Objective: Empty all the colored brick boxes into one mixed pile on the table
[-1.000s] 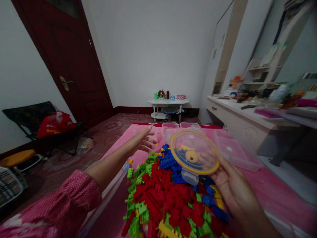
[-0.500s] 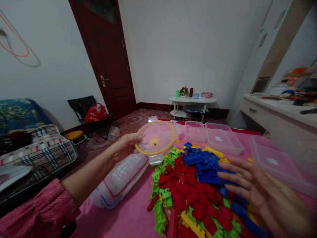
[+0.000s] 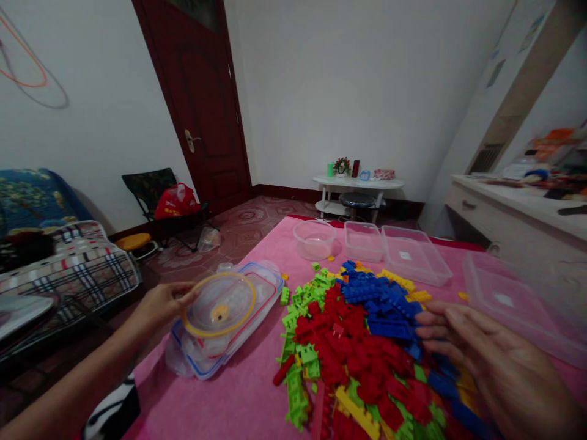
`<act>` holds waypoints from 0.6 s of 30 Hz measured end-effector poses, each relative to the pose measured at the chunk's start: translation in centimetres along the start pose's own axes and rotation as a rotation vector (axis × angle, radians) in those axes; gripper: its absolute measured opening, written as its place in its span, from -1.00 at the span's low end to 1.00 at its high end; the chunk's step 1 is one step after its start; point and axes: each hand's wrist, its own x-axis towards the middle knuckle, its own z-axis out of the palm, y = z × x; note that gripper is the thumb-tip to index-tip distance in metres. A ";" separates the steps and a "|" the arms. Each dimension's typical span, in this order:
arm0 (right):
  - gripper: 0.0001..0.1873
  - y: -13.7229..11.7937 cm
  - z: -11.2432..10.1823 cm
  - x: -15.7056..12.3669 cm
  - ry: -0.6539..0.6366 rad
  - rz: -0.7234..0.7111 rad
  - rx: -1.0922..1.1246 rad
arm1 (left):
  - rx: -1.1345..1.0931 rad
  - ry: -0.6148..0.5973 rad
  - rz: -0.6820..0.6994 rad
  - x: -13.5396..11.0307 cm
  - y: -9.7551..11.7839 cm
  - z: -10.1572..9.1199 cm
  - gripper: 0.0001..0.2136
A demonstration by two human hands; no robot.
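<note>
My left hand (image 3: 167,304) pinches the edge of a round clear lid (image 3: 207,313) with a yellow rim, at or just above a stack of clear lids (image 3: 263,299) with blue and red seals. Over the right side of a large heap of building blocks hovers my right hand (image 3: 486,348), fingers loosely apart and holding nothing. Red blocks (image 3: 358,357) fill the middle of the heap. Blue blocks (image 3: 380,299) lie at its back right, beside my right fingertips, and green blocks (image 3: 293,397) line its left side.
Clear plastic containers stand along the back of the pink cloth (image 3: 220,403): a round one (image 3: 314,244), a small rectangular one (image 3: 363,247) and a larger one (image 3: 415,260). Another box (image 3: 513,299) lies at the right. A cluttered counter (image 3: 527,198) flanks the right side.
The yellow-rimmed lid has moved left and down with my left hand, from near the round container to over the lid stack. My right hand has stayed near the blue blocks.
</note>
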 end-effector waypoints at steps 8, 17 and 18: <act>-0.55 -1.6 -1.2 0.0 -0.019 -0.166 -0.054 | 0.225 0.277 0.507 -2.6 4.3 1.8 -0.57; -0.74 -7.2 -7.0 -1.7 0.158 -0.482 -0.035 | 0.061 0.191 1.284 -12.9 16.6 7.9 -0.50; -0.75 -7.4 -8.1 -2.0 0.193 -0.490 -0.126 | 0.038 0.175 1.336 -13.7 17.3 8.9 -0.52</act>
